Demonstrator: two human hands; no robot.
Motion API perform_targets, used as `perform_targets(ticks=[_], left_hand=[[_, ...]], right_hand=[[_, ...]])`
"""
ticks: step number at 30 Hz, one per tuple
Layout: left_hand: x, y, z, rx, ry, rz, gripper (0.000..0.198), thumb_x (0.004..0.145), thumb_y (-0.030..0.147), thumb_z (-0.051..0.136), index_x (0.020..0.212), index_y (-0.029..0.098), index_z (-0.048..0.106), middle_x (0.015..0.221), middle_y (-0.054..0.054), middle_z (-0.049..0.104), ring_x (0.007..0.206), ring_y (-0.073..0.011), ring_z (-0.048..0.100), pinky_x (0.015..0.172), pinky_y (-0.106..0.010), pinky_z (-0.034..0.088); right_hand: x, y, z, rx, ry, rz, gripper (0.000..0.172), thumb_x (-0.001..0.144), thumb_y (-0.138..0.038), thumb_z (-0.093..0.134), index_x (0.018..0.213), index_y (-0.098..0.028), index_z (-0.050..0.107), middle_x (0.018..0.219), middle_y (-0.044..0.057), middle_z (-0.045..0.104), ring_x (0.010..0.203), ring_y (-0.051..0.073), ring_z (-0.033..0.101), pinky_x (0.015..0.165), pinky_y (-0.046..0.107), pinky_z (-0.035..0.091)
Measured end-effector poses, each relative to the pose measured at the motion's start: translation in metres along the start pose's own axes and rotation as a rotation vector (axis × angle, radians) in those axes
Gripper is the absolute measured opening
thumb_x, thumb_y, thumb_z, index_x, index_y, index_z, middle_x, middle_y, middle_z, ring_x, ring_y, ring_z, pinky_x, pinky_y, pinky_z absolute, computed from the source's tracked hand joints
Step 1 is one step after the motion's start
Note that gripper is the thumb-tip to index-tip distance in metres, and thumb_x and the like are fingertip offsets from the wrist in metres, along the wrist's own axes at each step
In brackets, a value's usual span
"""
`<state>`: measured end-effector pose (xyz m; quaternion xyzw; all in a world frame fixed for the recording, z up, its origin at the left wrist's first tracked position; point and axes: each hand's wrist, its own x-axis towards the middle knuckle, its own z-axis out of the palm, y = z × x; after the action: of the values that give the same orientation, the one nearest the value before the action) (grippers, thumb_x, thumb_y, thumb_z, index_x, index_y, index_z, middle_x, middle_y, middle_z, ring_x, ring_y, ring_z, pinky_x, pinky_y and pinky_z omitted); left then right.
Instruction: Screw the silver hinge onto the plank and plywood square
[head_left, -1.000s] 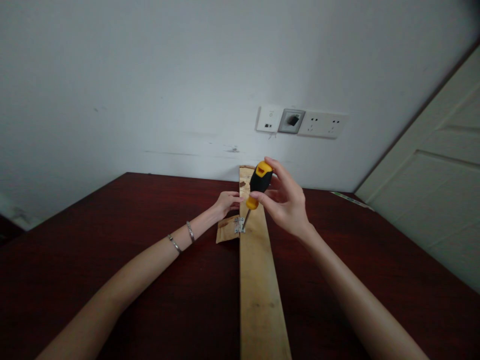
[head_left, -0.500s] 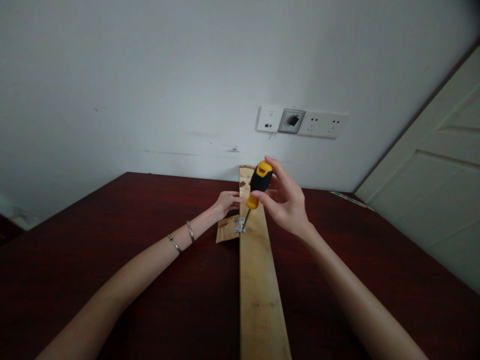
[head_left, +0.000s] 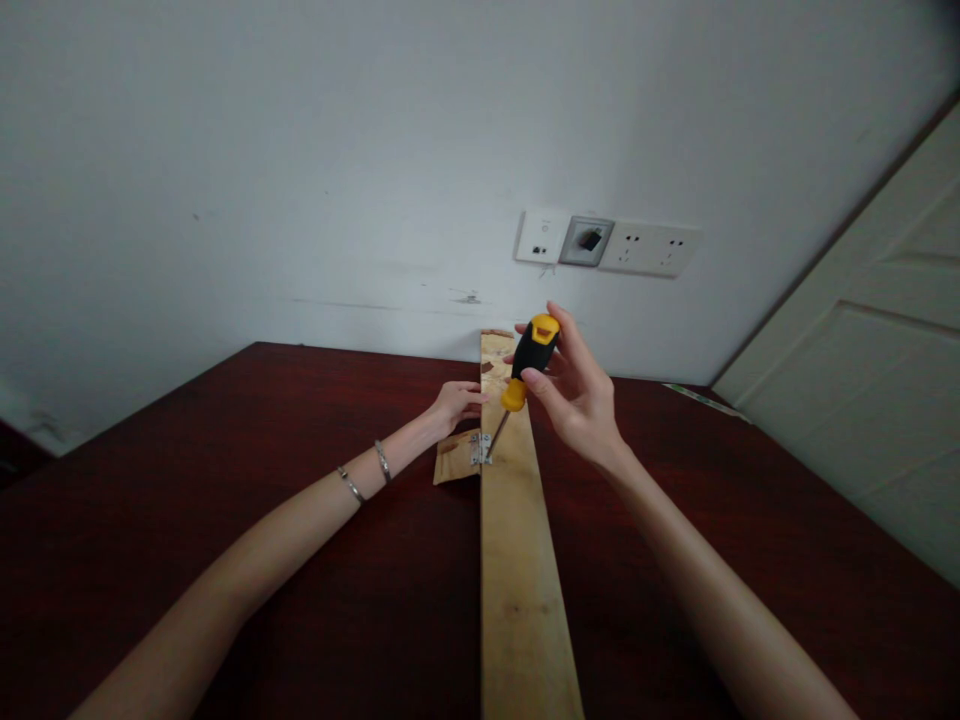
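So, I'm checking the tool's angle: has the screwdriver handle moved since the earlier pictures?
Yes: the screwdriver handle has swung slightly right, judged against the wall sockets.

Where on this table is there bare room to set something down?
Bare tabletop lies left of the left forearm, and right of the right forearm, up to the white panel and the thin strip. Crowded: around the hinge, with plank, left hand and screwdriver close together.

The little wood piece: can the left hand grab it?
Probably yes: the left hand is just beyond the little wood piece, with nothing seen between them, though its fingers are at the edge of the long board.
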<state>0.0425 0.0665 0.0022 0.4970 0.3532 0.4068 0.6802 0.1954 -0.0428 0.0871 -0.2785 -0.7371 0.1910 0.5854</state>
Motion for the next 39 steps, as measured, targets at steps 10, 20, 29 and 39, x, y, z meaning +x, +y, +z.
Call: perform_targets(ticks=[10,20,29,39], left_hand=[[0.004,-0.002,0.001,-0.029,0.005,-0.002,0.019,0.061,0.006,0.073,0.079,0.010,0.069,0.079,-0.009,0.071,0.063,-0.0157,0.065,0.067,-0.029,0.051],[0.004,-0.003,0.000,-0.038,0.025,0.035,0.014,0.065,0.009,0.072,0.079,0.009,0.070,0.077,-0.009,0.071,0.062,-0.0152,0.065,0.064,-0.028,0.051],[0.008,-0.005,-0.001,-0.035,0.017,0.020,0.018,0.064,0.013,0.075,0.080,0.009,0.069,0.080,-0.009,0.070,0.064,-0.0158,0.065,0.066,-0.029,0.051],[0.008,-0.004,0.000,-0.033,0.034,0.015,0.019,0.062,0.010,0.073,0.081,0.010,0.070,0.078,-0.008,0.070,0.064,-0.0153,0.065,0.066,-0.029,0.052]], right_hand=[[0.003,-0.003,0.000,-0.009,-0.038,0.017,0.072,0.090,-0.038,0.051,0.152,-0.032,0.012,0.138,0.007,0.050,0.109,0.023,0.063,0.090,0.041,0.056],[0.001,-0.010,0.000,0.027,-0.088,-0.028,0.068,0.092,-0.032,0.049,0.151,-0.032,0.016,0.138,0.006,0.051,0.110,0.022,0.063,0.092,0.040,0.055],[0.001,-0.007,0.001,-0.033,-0.069,0.010,0.072,0.092,-0.037,0.048,0.152,-0.032,0.009,0.139,0.006,0.050,0.111,0.023,0.062,0.092,0.042,0.055],[0.001,-0.007,0.002,-0.036,-0.065,0.008,0.072,0.092,-0.036,0.048,0.152,-0.033,0.008,0.141,0.005,0.048,0.116,0.024,0.059,0.094,0.043,0.055]])
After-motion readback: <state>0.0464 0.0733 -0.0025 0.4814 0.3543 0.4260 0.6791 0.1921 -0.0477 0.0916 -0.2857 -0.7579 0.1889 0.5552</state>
